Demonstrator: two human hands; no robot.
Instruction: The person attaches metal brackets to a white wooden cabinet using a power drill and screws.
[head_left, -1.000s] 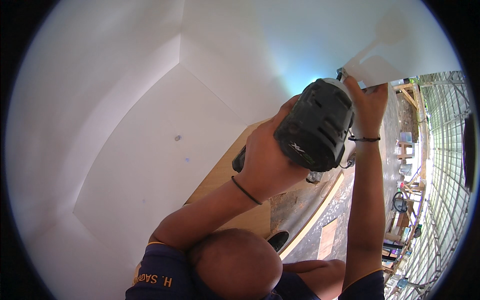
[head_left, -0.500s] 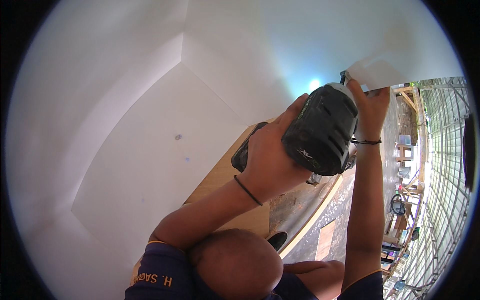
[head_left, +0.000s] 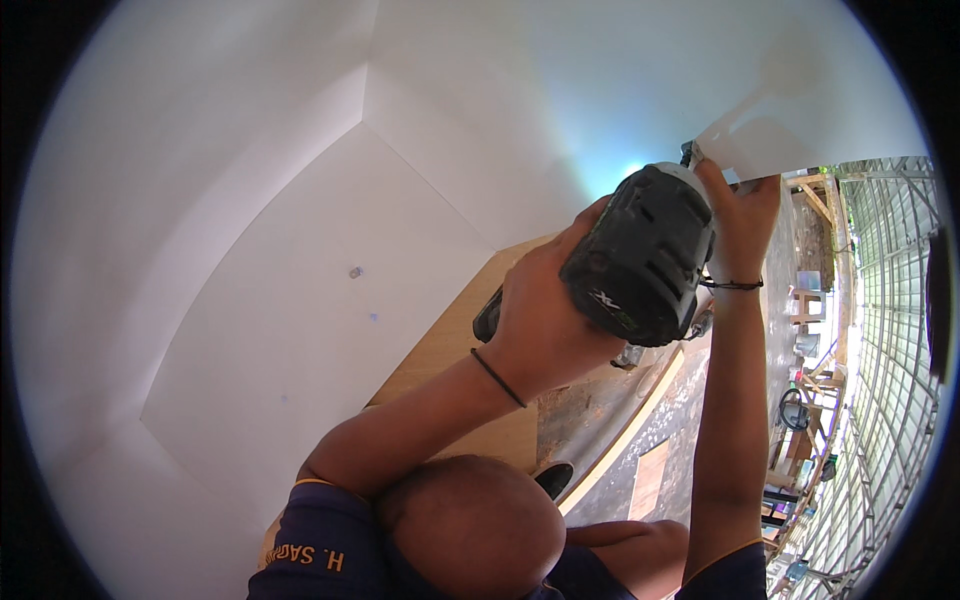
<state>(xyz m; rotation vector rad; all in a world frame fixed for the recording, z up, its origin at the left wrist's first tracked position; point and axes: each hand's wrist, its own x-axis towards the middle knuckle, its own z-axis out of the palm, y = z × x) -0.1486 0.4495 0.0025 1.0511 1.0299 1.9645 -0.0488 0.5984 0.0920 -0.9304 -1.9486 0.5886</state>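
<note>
My left hand (head_left: 555, 320) is wrapped around the grip of a black cordless drill (head_left: 640, 260), seen mostly from its rear. The drill's nose is up against the free edge of a white panel (head_left: 800, 120), and its lamp throws a bright spot there. Just beyond the nose, my right hand (head_left: 745, 220) pinches a small metal fitting (head_left: 692, 150) at that panel edge. Some right fingers go behind the panel and are hidden. The drill's bit tip is too small to make out clearly. Part of the drill's lower end shows beyond my left wrist.
White panels meet in a corner at left; one (head_left: 300, 300) has a small metal piece (head_left: 356, 272) on it. A wooden board (head_left: 430, 350) lies below. To the right are a stained floor (head_left: 590, 420), a fan (head_left: 794, 410), stools (head_left: 808, 305) and a lattice wall (head_left: 890, 260).
The drill has tilted slightly in my left hand and now covers more of the light spot. My right hand stays at the panel edge.
</note>
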